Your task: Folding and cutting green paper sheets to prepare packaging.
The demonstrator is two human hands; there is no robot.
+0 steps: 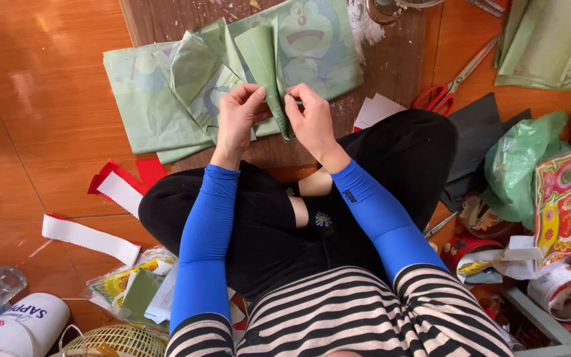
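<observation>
Glossy orange-brown floor (28,132), worn wooden board (391,73)

Your hands pinch folded strip of pale green fabric (269,63). Strip narrow, creased lengthwise, plain green side outward, standing almost upright from your fingers toward top of view, lower end hanging just below them. Left hand (238,119) pinches left edge with thumb and fingertips; right hand (312,119) pinches right edge, fingers curled over fold. Strip belongs to larger green fabric piece with blue cartoon cat print, lying rumpled and partly folded on wooden board (391,66) in front of your crossed legs.
</observation>
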